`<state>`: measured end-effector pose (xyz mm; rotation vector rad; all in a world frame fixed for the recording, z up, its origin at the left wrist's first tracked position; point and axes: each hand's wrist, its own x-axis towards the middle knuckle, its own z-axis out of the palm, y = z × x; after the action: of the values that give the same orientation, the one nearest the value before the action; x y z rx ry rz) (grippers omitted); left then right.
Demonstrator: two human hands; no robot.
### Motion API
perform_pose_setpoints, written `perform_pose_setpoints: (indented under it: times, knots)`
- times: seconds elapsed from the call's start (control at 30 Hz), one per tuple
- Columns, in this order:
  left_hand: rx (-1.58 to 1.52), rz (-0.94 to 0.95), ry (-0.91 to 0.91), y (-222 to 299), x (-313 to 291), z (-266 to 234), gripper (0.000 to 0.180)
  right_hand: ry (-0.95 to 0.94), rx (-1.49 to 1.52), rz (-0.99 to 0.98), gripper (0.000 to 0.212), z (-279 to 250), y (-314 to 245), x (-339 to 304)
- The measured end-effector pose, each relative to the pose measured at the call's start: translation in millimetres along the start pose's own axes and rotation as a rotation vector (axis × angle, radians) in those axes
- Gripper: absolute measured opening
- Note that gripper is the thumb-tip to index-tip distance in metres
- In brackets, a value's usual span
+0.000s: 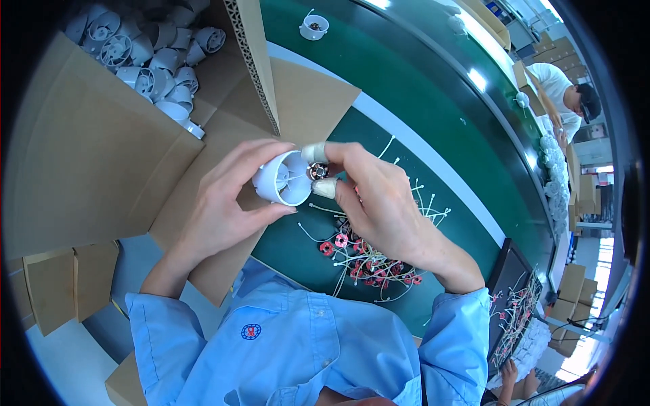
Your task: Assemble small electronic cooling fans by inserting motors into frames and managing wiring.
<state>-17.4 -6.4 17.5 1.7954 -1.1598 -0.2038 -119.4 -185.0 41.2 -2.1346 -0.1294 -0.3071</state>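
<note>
"Two bare hands are at work over the table. What is in the left hand (230, 196)?"

"A white plastic cup (271, 183), lying on its side with its mouth facing the right hand (382, 199). The left fingers are clamped on it, forefinger along the upper edge and thumb along the lower. Thin ribs and a central post show inside."

"And the right hand, is it gripping anything?"

"Yes, its thumb and forefinger, both in pale covers (325, 188), pinch a small copper-wound part (317, 172). The part sits right at the cup's mouth; I can't tell whether it touches the rim."

"What lies under that hand?"

"A heap of red and dark wound parts (365, 264) with white leads, spread on the green tabletop (288, 240). The hand and wrist hide some of it."

"Anything on the left?"

"A big cardboard box (101, 149), with many white cups (162, 64) jumbled inside."

"Beyond the table?"

"A green belt (399, 54) past a pale strip. One cup (314, 27) stands on it near the box, with a dark part inside."

"Who else is there?"

"A co-worker in a white top (552, 81) and dark cap, on the far side. At lower right, another person's hands (509, 372) are near a black tray (504, 271) of wired parts."
</note>
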Motion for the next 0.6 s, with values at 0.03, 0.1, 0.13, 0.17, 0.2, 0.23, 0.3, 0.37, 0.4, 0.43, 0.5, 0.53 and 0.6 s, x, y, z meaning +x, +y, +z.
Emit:
perform_pose_setpoints:
  times: [0.03, 0.1, 0.13, 0.17, 0.2, 0.23, 0.3, 0.37, 0.4, 0.43, 0.5, 0.53, 0.6]
  knots:
    - [0.004, 0.005, 0.008, 0, 1, 1, 0.060, 0.042, -0.097, -0.095, 0.028, 1, 4, 1]
    - [0.009, 0.010, 0.021, 1, 2, 2, 0.062, 0.124, -0.288, -0.280, 0.028, 3, 10, 2]
    - [0.010, 0.011, 0.021, 2, 2, 3, 0.062, 0.124, -0.288, -0.280, 0.028, 4, 11, 2]
    - [0.015, 0.014, 0.025, 2, 3, 5, 0.062, 0.114, -0.321, -0.299, 0.029, 5, 12, 1]
    - [0.019, 0.017, 0.029, 3, 3, 6, 0.062, 0.105, -0.355, -0.317, 0.030, 7, 13, 1]
    - [0.023, 0.019, 0.032, 3, 3, 7, 0.062, 0.094, -0.388, -0.334, 0.030, 9, 15, 1]
    - [0.020, 0.025, 0.029, 1, 4, 8, 0.062, 0.111, -0.371, -0.358, 0.030, 15, 21, 1]
    - [0.016, 0.036, 0.030, 0, 5, 9, 0.061, 0.142, -0.340, -0.411, 0.030, 20, 26, 3]
    - [0.012, 0.036, 0.024, -1, 6, 10, 0.061, 0.144, -0.342, -0.404, 0.030, 20, 26, 4]
    - [0.009, 0.041, 0.036, -3, 6, 10, 0.060, 0.141, -0.361, -0.415, 0.030, 21, 25, 6]
    - [0.002, 0.050, 0.060, -6, 6, 12, 0.059, 0.136, -0.401, -0.435, 0.029, 21, 23, 8]
    - [0.000, 0.048, 0.055, -8, 4, 13, 0.059, 0.137, -0.400, -0.430, 0.029, 20, 22, 9]
    - [-0.123, -0.004, 0.073, -13, 2, 16, 0.058, 0.119, -0.409, -0.399, 0.028, 16, 21, 11]
